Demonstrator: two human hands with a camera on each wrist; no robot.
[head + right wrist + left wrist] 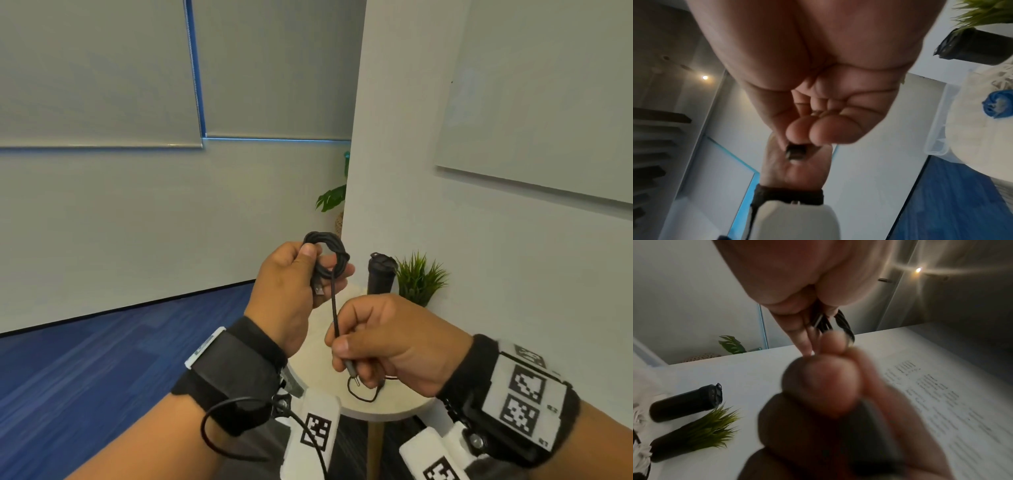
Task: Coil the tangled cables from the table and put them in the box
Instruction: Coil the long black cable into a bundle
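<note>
Right hand (387, 342): fingers curled, thumb and forefinger pinching the free end of the black cable (335, 305) just above its plug (352, 371); plug tip points down toward the desk (318, 356). Right wrist view confirms a dark plug end (795, 151) clamped at the fingertips.

Left hand (291, 291): raised above and just left of the right hand, gripping the wound coil (325, 255) of the same cable, thumb pressed over the loops, fingers wrapped behind. A USB plug (318, 290) hangs out below the thumb. One straight run of cable goes from the coil down to the right hand, taut or nearly so. Left wrist view: black loops (842, 324) held between the fingers; rest blurred.

Both hands hang in the air over the desk, not touching it.

Desk: round, pale top, single wooden leg (376, 445). Below the right hand a second thin dark cable loop (363, 394) lies on it near the front edge.

Beyond the right hand, at the desk's far side: black bottle (381, 274) upright, small green plant (419, 277) just right of it, both close to the white wall (411, 137).

Right wrist view shows a clear plastic box (937, 129) edge beside the desk; contents cannot be told.

Left of the desk: open blue floor (102, 359) running to the far wall
</note>
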